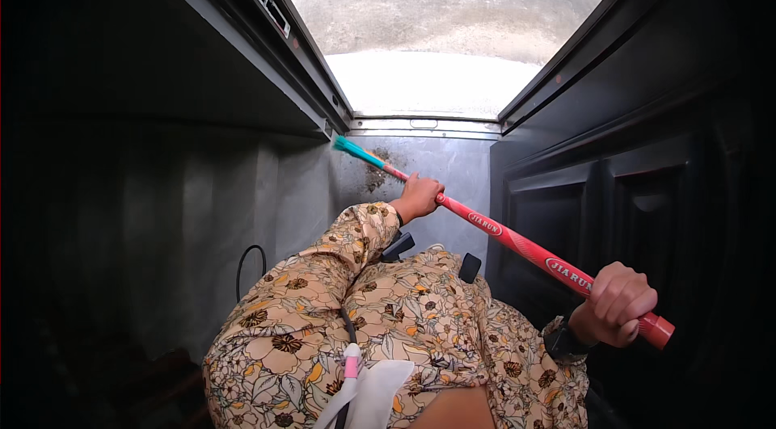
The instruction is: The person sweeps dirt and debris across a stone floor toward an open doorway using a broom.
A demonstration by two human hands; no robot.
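Observation:
A broom with a red handle point(515, 241) lies slantwise across my view. My left hand point(419, 196) is wrapped around the lower part of the handle, close to the head. Near the top end, my right hand point(618, 302) grips the same handle. The teal broom head point(357, 151) points to the far left corner by the door frame, its bristle end blurred. Dark dirt and crumbs point(376, 179) are scattered on the grey floor point(464, 165) beside and beneath the head.
A metal door sill point(448, 126) crosses the opening, with bright pale ground point(436, 11) outside. A dark panelled door point(558, 192) stands along the right. On the left are a grey wall point(297, 186) and a black cable loop point(242, 265).

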